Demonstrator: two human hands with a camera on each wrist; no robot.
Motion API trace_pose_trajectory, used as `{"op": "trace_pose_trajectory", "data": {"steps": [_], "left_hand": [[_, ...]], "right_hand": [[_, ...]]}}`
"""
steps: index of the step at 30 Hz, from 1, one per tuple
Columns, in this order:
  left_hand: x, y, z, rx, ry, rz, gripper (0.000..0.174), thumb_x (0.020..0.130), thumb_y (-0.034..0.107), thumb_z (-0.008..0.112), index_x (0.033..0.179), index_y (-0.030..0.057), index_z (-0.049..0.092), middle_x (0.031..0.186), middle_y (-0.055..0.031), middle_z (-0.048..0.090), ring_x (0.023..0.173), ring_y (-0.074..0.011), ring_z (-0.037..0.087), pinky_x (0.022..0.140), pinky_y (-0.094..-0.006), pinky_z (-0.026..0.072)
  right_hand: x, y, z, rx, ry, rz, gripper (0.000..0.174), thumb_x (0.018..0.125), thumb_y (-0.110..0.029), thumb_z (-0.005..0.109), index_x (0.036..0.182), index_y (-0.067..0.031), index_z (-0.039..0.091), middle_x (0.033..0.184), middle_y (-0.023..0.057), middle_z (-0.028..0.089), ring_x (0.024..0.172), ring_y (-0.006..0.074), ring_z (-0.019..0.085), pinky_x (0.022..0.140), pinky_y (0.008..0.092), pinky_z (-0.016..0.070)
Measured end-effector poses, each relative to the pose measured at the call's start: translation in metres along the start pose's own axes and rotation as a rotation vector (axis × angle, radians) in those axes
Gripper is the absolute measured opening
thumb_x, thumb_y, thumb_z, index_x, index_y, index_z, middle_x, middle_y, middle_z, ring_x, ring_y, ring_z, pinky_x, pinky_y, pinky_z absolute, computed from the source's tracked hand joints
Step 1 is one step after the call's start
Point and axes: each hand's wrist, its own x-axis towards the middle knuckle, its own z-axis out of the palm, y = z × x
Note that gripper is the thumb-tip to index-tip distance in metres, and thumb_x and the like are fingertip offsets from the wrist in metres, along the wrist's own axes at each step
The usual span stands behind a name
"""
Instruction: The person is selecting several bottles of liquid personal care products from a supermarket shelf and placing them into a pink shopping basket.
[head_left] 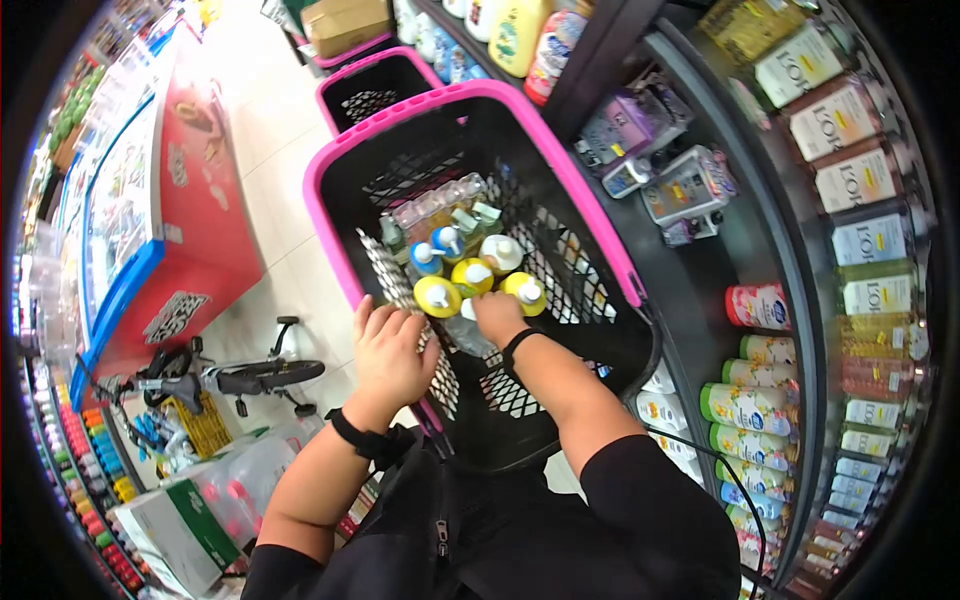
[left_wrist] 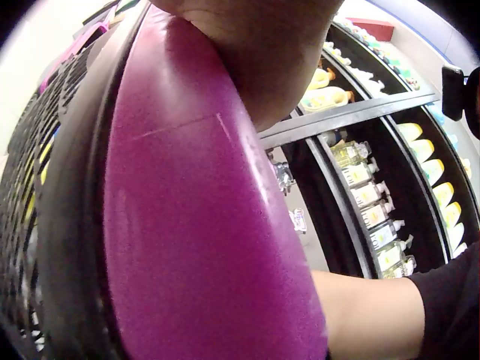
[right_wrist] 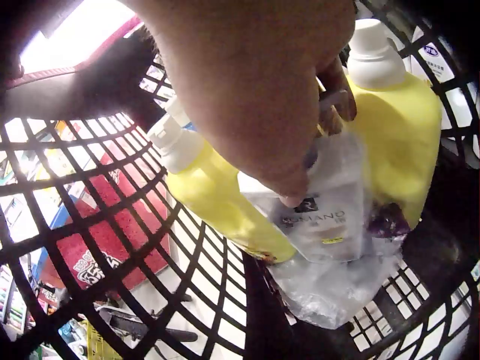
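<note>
A black mesh basket with a pink rim (head_left: 325, 240) (left_wrist: 202, 202) holds yellow bottles (head_left: 436, 297) (right_wrist: 397, 127) with white pumps or caps, blue-topped bottles (head_left: 426, 258) and several clear bottles (head_left: 440, 200). Inside it, the right hand (head_left: 498, 318) (right_wrist: 255, 82) grips a clear bottle or pack (right_wrist: 322, 217) lettered "ROMANO" from above, between two yellow bottles. Crumpled clear plastic (right_wrist: 330, 289) lies beneath that item. The left hand (head_left: 390, 350) (left_wrist: 262, 52) rests on the pink rim at the basket's near left, its fingers loosely bent and holding no item.
Shelves of bottles (head_left: 850, 185) line the right side. Another pink-rimmed basket (head_left: 380, 85) stands beyond this one. At the left are a red freezer (head_left: 205, 200) with a blue edge, a small bicycle (head_left: 255, 375) and a white-and-green carton (head_left: 180, 530). Pale floor tiles (head_left: 290, 260) lie between.
</note>
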Motion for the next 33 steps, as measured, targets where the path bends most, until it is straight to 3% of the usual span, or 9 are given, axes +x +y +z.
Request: {"op": "trace_pose_trajectory", "data": {"steps": [7, 12, 15, 16, 18, 20, 22, 26, 33], "left_hand": [[-0.001, 0.001, -0.001, -0.015, 0.012, 0.0, 0.02, 0.078, 0.023, 0.072, 0.092, 0.0085, 0.068, 0.098, -0.0077, 0.068, 0.108, -0.0285, 0.06, 0.117, -0.0535, 0.0273], [-0.003, -0.001, -0.001, -0.035, 0.032, 0.004, 0.022, 0.077, 0.023, 0.072, 0.092, 0.0079, 0.068, 0.096, -0.0079, 0.068, 0.105, -0.0283, 0.06, 0.117, -0.0532, 0.0281], [-0.003, -0.001, -0.001, -0.057, 0.064, 0.0, 0.02, 0.077, 0.022, 0.072, 0.092, 0.008, 0.068, 0.092, -0.0076, 0.067, 0.103, -0.0287, 0.061, 0.116, -0.0525, 0.0286], [-0.003, -0.001, -0.001, -0.063, 0.059, -0.005, 0.02, 0.077, 0.022, 0.072, 0.091, 0.008, 0.068, 0.092, -0.0075, 0.067, 0.103, -0.0287, 0.061, 0.116, -0.0525, 0.0287], [-0.003, -0.002, -0.003, -0.064, 0.048, -0.011, 0.02, 0.077, 0.022, 0.072, 0.091, 0.0081, 0.068, 0.092, -0.0074, 0.067, 0.102, -0.0287, 0.061, 0.116, -0.0524, 0.0289], [-0.005, -0.003, -0.003, -0.071, 0.063, 0.0, 0.021, 0.077, 0.022, 0.072, 0.092, 0.0082, 0.068, 0.091, -0.0076, 0.066, 0.104, -0.0287, 0.06, 0.117, -0.0525, 0.0286], [-0.006, -0.004, -0.001, -0.057, 0.108, 0.018, 0.021, 0.076, 0.023, 0.071, 0.091, 0.008, 0.067, 0.089, -0.0078, 0.065, 0.103, -0.0284, 0.06, 0.117, -0.0525, 0.0294], [-0.005, -0.003, -0.003, -0.053, 0.084, 0.01, 0.02, 0.077, 0.023, 0.071, 0.09, 0.008, 0.068, 0.089, -0.0075, 0.065, 0.102, -0.0277, 0.06, 0.117, -0.0524, 0.0296], [-0.004, -0.002, -0.004, -0.029, 0.02, -0.012, 0.023, 0.078, 0.024, 0.07, 0.094, 0.0085, 0.068, 0.093, -0.0067, 0.066, 0.105, -0.0281, 0.059, 0.118, -0.052, 0.0271]], "right_hand": [[0.001, 0.008, -0.047, 0.085, -0.183, -0.011, 0.022, 0.087, -0.021, 0.063, 0.104, -0.0082, 0.067, 0.103, 0.0137, 0.071, 0.096, 0.0327, 0.07, 0.078, 0.0463, 0.0563], [-0.034, 0.044, -0.224, 0.433, 0.337, -0.07, 0.024, 0.083, -0.026, 0.069, 0.095, -0.0042, 0.066, 0.086, 0.0189, 0.067, 0.088, 0.039, 0.067, 0.075, 0.0499, 0.0526], [-0.058, 0.095, -0.293, 0.565, 0.706, 0.124, 0.022, 0.088, -0.018, 0.072, 0.103, -0.0037, 0.068, 0.092, 0.0122, 0.071, 0.084, 0.0213, 0.069, 0.075, 0.0336, 0.0538], [-0.052, 0.127, -0.29, 0.587, 0.911, 0.158, 0.025, 0.084, -0.016, 0.073, 0.101, -0.0004, 0.066, 0.089, 0.0144, 0.07, 0.084, 0.0276, 0.069, 0.075, 0.0378, 0.0539], [-0.039, 0.178, -0.281, 0.826, 1.059, 0.412, 0.04, 0.085, -0.017, 0.077, 0.115, 0.0031, 0.06, 0.105, 0.0143, 0.069, 0.088, 0.0226, 0.068, 0.081, 0.0342, 0.0546], [-0.017, 0.246, -0.245, 0.883, 1.007, 0.615, 0.067, 0.078, -0.028, 0.084, 0.128, 0.0058, 0.055, 0.107, 0.0169, 0.067, 0.1, 0.0272, 0.066, 0.088, 0.0374, 0.0523], [-0.007, 0.25, -0.244, 0.893, 0.953, 0.708, 0.071, 0.076, -0.032, 0.084, 0.129, 0.0053, 0.055, 0.111, 0.019, 0.067, 0.105, 0.0306, 0.065, 0.092, 0.0393, 0.0508], [0.017, 0.243, -0.257, 0.879, 0.932, 0.421, 0.07, 0.077, -0.03, 0.084, 0.13, 0.0043, 0.054, 0.121, 0.022, 0.067, 0.111, 0.0339, 0.065, 0.096, 0.0403, 0.049], [0.042, 0.243, -0.256, 0.836, 0.967, 0.483, 0.071, 0.075, -0.022, 0.085, 0.134, 0.0042, 0.055, 0.123, 0.0182, 0.067, 0.11, 0.0266, 0.065, 0.097, 0.0359, 0.0483]]}}
